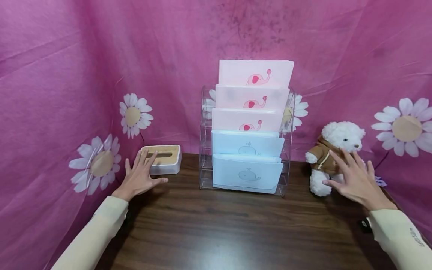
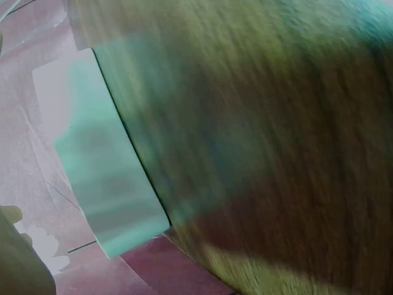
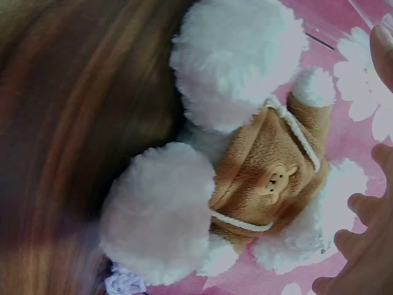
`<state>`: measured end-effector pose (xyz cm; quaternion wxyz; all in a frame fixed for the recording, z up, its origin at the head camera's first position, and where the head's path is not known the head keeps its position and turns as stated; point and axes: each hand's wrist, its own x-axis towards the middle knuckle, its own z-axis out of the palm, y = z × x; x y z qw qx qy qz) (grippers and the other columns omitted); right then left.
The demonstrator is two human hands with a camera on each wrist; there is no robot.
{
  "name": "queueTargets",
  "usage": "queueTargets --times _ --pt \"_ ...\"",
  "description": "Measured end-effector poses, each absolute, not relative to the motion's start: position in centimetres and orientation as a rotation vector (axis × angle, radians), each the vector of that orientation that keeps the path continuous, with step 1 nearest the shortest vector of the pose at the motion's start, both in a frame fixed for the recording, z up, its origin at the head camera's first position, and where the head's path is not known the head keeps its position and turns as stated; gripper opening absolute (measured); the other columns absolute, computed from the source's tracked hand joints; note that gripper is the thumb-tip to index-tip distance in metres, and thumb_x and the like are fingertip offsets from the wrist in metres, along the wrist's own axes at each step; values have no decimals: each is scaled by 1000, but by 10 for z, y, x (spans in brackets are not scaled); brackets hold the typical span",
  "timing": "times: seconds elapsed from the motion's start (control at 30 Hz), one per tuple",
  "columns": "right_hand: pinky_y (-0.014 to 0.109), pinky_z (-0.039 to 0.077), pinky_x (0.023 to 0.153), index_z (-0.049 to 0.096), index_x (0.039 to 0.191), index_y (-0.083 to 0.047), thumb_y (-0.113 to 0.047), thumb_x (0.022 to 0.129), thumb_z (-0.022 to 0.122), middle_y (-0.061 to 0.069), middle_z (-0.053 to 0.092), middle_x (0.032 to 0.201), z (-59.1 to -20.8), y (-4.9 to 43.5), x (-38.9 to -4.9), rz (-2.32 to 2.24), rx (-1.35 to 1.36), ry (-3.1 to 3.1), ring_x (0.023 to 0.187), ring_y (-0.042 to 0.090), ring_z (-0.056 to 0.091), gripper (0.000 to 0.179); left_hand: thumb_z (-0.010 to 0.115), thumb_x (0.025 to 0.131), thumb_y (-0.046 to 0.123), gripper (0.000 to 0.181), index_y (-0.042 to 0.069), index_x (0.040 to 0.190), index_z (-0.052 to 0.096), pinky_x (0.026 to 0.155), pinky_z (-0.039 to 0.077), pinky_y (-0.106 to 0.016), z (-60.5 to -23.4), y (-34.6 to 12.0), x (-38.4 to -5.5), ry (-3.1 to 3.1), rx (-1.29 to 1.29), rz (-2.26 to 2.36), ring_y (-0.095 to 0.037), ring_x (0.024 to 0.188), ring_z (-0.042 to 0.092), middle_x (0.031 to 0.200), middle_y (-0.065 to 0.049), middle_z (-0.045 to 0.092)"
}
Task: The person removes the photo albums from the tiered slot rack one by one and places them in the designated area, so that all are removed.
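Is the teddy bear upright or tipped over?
Upright: in the head view, the teddy bear sits on the table, head above its brown top.

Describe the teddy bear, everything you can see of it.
The teddy bear is white and fluffy-looking, with a dark eye and a brown nose showing. It wears a fleecy-looking brown top with pale cords and a small bear-face emblem on the front. It sits on the dark table, feet forward, before the pink flowered cloth, its face turned toward the right of the head view. The right hand, fingers spread, partly hides it there; whether they touch cannot be told.
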<state>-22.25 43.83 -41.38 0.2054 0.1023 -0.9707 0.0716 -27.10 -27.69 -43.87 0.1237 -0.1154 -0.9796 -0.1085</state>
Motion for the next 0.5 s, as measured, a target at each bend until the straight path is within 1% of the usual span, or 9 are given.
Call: queueTargets --times 0.07,0.2,0.3,0.4,0.5 --pt "84 2 112 25 162 -25 -51 78 79 26 23 166 -409 438 -224 220 289 -2670 154 52 12 104 71 75 75 116 23 164 18 113 1 -84 -435 -275 -272 -2853 -336 -352 -46 156 9 170 -19 11" --pt "79 2 118 30 161 -21 -47 74 81 26 26 164 -400 436 -226 270 312 -2574 153 52 17 104 73 75 72 119 25 165 12 115 2 -82 -429 -272 -276 -2847 -340 -407 -46 156 8 170 -20 13" --pt "80 11 116 33 159 -16 -44 70 83 28 31 162 -392 434 -230 290 353 -2495 149 53 25 106 74 75 70 119 27 165 10 117 2 -80 -424 -269 -279 -2845 -338 -426 -46 156 7 170 -21 12" --pt "80 22 111 35 158 -14 -41 66 85 29 36 158 -382 433 -236 293 402 -2422 144 54 33 108 74 76 69 118 27 165 10 118 3 -79 -420 -265 -282 -2835 -346 -437 -48 157 7 171 -21 12" --pt "77 27 110 38 156 -10 -39 62 85 31 39 155 -371 430 -242 300 442 -2363 140 54 37 109 75 76 68 116 27 165 12 118 5 -79 -417 -261 -286 -2814 -363 -452 -48 156 7 171 -20 13"
